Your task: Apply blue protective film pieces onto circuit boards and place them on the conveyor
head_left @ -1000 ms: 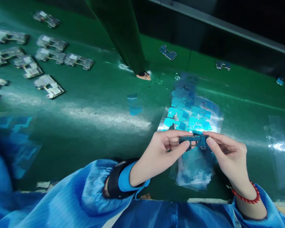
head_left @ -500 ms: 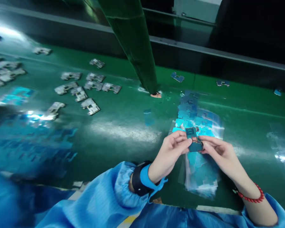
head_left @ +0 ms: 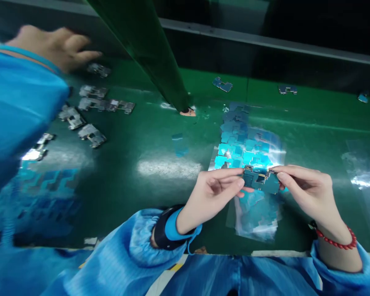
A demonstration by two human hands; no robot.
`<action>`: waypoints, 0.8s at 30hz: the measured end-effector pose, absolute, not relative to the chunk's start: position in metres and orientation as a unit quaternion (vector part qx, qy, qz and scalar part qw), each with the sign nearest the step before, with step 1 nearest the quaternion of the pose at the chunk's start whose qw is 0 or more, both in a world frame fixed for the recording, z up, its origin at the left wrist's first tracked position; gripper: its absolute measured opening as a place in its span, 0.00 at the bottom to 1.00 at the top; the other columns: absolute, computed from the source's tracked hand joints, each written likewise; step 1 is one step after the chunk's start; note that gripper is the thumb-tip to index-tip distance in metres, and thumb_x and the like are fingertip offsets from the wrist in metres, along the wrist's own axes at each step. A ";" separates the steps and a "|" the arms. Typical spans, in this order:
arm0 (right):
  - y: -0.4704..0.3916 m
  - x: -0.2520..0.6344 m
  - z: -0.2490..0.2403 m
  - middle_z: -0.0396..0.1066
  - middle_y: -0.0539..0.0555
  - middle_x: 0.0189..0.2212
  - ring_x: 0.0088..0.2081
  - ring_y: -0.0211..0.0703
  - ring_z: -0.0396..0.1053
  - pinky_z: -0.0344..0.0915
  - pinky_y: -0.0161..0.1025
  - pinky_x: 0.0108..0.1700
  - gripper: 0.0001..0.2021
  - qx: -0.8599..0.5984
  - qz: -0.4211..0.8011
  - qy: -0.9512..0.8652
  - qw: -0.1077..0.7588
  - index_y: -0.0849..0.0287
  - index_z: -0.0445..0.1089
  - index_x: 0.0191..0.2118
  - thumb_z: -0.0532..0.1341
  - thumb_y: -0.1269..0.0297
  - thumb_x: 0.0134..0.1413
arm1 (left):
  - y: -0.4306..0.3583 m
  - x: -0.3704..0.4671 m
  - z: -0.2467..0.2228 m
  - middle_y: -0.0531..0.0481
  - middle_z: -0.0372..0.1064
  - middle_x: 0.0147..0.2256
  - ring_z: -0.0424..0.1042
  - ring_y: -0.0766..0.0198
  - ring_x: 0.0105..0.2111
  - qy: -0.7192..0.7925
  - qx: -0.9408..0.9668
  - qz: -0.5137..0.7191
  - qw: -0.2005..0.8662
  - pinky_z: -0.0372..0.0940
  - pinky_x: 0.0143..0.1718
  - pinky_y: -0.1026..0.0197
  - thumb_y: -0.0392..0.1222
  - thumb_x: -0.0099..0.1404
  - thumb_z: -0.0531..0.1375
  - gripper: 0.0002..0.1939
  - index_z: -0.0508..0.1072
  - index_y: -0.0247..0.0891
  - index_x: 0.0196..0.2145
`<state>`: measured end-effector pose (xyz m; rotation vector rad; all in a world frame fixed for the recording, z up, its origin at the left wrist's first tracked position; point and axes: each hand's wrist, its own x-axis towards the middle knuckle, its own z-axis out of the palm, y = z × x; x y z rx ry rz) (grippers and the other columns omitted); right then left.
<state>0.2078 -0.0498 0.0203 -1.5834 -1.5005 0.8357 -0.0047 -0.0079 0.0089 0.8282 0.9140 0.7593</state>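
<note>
Two hands hold one small blue circuit board [head_left: 260,180] up in the air, just above the green table [head_left: 148,181]. The left hand [head_left: 211,193] pinches the board's end at 9 o'clock between thumb and pointer finger. The right hand [head_left: 308,191] pinches the other end at 3 o'clock the same way. Both hands are closed on the board, and it sits flat between them. Right under it, toward 6 o'clock, lies a clear plastic sheet [head_left: 254,222] with shiny blue stickers [head_left: 243,148] on it, and the stickers run up toward 12 o'clock. The board looks thin and very light, so it should need only a soft pinch. It looks stiff, not bendy, but it has tiny parts on top that could break or get dirty. I think the best place to hold it is by its bare edges and ends, like now, with fingers kept off the little parts in the middle. It may be a bit slippery, so two hands seem safer than one. At 10 o'clock on the table, well apart from the board, lie many silver-grey boards [head_left: 91,102] in a loose bunch. Another person's hand [head_left: 57,45] reaches over them from the far left, with a blue sleeve [head_left: 18,107]. Up at 12 o'clock a green post [head_left: 148,53] slants down to the table.
</note>
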 end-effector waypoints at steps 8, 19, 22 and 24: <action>-0.048 0.207 0.020 0.77 0.48 0.29 0.23 0.33 0.68 0.68 0.30 0.27 0.08 -0.599 0.313 -0.611 0.412 0.52 0.79 0.38 0.64 0.72 0.56 | -0.009 -0.003 0.008 0.55 0.77 0.23 0.80 0.58 0.26 0.413 0.383 0.364 0.742 0.77 0.30 0.62 0.35 0.53 0.68 0.09 0.79 0.35 0.35; -0.045 0.209 0.012 0.73 0.45 0.23 0.24 0.30 0.68 0.67 0.26 0.31 0.11 -0.598 0.360 -0.575 0.426 0.50 0.78 0.42 0.58 0.69 0.63 | -0.008 0.002 0.004 0.56 0.78 0.22 0.79 0.60 0.26 0.404 0.351 0.394 0.748 0.76 0.28 0.66 0.32 0.53 0.68 0.09 0.77 0.36 0.34; -0.044 0.211 0.008 0.72 0.46 0.24 0.26 0.31 0.69 0.68 0.27 0.33 0.11 -0.583 0.410 -0.549 0.437 0.51 0.77 0.43 0.56 0.65 0.65 | -0.006 0.003 0.003 0.55 0.79 0.24 0.80 0.60 0.27 0.421 0.337 0.398 0.743 0.75 0.26 0.69 0.33 0.52 0.69 0.09 0.77 0.35 0.34; -0.045 0.211 0.004 0.73 0.47 0.24 0.27 0.32 0.70 0.68 0.29 0.35 0.11 -0.582 0.436 -0.532 0.433 0.51 0.77 0.44 0.56 0.62 0.65 | -0.005 0.004 0.002 0.54 0.79 0.25 0.80 0.60 0.27 0.425 0.328 0.399 0.743 0.75 0.25 0.69 0.35 0.52 0.69 0.10 0.77 0.35 0.34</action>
